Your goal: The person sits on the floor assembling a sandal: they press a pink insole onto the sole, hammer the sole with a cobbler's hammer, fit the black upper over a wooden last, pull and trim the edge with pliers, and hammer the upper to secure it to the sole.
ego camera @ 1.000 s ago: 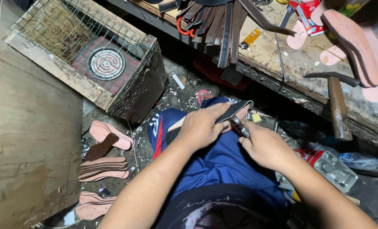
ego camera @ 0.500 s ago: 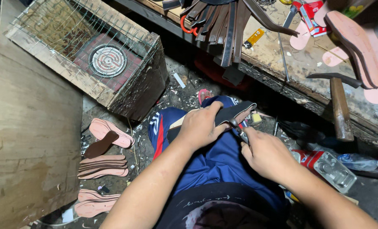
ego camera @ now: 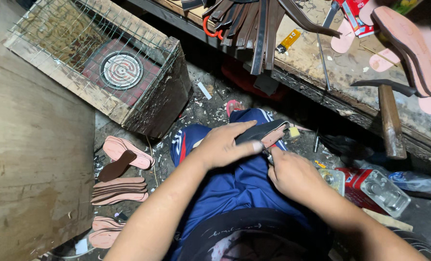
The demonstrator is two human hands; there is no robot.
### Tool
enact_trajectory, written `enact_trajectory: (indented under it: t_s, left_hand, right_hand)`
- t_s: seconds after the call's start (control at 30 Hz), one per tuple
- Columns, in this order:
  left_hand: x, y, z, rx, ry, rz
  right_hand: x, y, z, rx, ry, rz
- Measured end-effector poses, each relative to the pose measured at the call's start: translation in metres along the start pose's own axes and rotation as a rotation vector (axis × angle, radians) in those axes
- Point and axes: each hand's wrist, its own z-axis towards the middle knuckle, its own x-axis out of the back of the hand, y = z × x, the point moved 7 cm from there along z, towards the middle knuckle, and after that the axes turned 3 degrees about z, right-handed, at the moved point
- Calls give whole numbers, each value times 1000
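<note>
Head view shows the left hand pressing a dark curved sole piece flat on the blue-trousered knee. The right hand, closed on a small metal tool, works its near edge; steady pressure and short strokes seem wise. Pink soles lie left.

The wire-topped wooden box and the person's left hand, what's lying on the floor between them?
In the head view, only dirty floor strewn with small scraps lies between the box and the left hand.
</note>
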Motion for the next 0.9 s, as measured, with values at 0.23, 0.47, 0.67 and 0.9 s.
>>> enact_trajectory:
  t_s: [0.23, 0.47, 0.67, 0.9]
  left_hand:
    - [-6, -8, 15, 80, 14, -101]
    - [-5, 2, 14, 101, 41, -24]
    - [-9, 10, 13, 146, 151, 179]
    - [-7, 14, 12, 109, 10, 159]
  right_hand:
    - [9, -5, 7, -47, -70, -38]
    - [14, -3, 10, -22, -58, -53]
    - [-4, 13, 3, -78, -122, 34]
    - [-7, 37, -17, -150, 84, 374]
